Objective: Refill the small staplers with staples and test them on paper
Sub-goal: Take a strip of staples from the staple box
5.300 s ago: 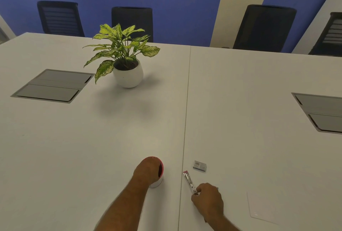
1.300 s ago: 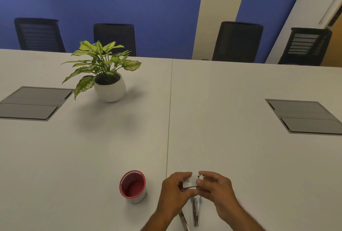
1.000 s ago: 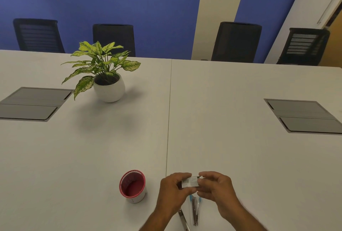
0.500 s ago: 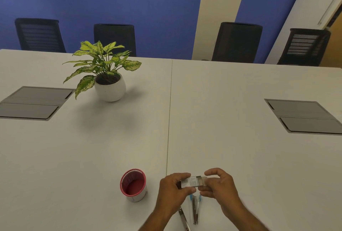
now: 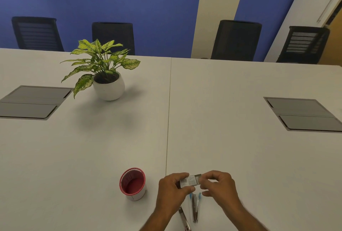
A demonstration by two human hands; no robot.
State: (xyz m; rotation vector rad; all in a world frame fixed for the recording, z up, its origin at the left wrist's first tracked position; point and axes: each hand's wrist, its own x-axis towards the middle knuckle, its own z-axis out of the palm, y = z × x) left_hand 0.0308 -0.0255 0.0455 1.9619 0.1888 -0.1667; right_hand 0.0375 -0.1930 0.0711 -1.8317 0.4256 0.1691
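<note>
Red-rimmed cup [image 5: 132, 184] upright on the white table [image 5: 231, 138], left of the hands, its red inside showing no contents. Small staple box [image 5: 189, 182] held above the table near the front edge: left hand [image 5: 171, 192] curled round its left end, right hand [image 5: 219, 186] pinching the inner tray, slid partly out on the right; contents too small to tell. Blue-tipped stapler [image 5: 195, 206] flat on the table just below the box, another stapler [image 5: 184, 218] beside it, partly under the left wrist. White pot [image 5: 109, 88] farther back, holding a leafy plant [image 5: 100, 58].
</note>
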